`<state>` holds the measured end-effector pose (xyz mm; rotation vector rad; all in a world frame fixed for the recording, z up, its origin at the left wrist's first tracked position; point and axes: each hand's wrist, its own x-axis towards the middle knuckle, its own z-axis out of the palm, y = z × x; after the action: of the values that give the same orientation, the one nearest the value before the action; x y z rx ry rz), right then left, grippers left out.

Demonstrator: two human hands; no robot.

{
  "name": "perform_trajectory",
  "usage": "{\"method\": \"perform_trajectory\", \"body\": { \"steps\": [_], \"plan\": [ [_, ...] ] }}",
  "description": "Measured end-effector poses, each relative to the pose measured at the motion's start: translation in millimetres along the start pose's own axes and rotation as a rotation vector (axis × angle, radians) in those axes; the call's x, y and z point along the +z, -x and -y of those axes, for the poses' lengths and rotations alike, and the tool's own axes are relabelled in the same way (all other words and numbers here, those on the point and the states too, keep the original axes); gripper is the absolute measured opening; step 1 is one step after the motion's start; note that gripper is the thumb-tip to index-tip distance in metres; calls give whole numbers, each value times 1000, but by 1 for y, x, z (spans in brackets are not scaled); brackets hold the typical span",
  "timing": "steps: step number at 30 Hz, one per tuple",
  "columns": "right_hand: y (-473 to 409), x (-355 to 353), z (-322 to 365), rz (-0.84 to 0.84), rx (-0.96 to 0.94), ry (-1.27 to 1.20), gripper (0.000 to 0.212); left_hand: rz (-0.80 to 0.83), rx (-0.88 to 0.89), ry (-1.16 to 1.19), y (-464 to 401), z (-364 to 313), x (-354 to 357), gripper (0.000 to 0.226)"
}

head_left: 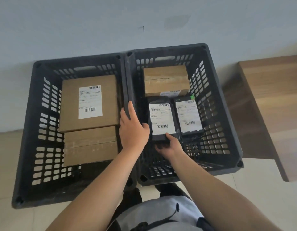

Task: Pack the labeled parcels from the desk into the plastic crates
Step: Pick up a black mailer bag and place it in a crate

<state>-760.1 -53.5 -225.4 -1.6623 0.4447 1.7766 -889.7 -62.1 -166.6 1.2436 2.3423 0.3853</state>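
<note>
Two black plastic crates stand side by side on the floor. The left crate (pixel 28 130) holds a labeled brown box (pixel 89 104) and a taped brown box (pixel 91 145) in front of it. The right crate (pixel 227 130) holds a taped brown box (pixel 166 79), a black labeled parcel (pixel 188 114) and a second black labeled parcel (pixel 161 119). My right hand (pixel 169 147) grips the near end of that second parcel, thumb on top. My left hand (pixel 132 127) rests on the rims between the crates, its thumb touching the parcel's left side.
A wooden desk (pixel 269 105) stands to the right of the crates, its visible top bare. A pale wall runs behind the crates. The floor is light tile. My legs and grey clothing show at the bottom.
</note>
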Motion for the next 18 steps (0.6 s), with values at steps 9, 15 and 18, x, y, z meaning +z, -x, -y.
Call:
{"method": "perform_trajectory", "body": {
  "steps": [9, 15, 18],
  "plan": [
    [-13, 17, 2, -126, -41, 51, 29, -28, -23, -13, 0, -4, 1, 95],
    [-37, 13, -4, -191, -61, 69, 34, -42, -17, -9, 0, -4, 2, 94],
    [-32, 15, 0, -173, -29, 102, 33, -41, -10, -9, -1, -4, 1, 93]
  ]
}}
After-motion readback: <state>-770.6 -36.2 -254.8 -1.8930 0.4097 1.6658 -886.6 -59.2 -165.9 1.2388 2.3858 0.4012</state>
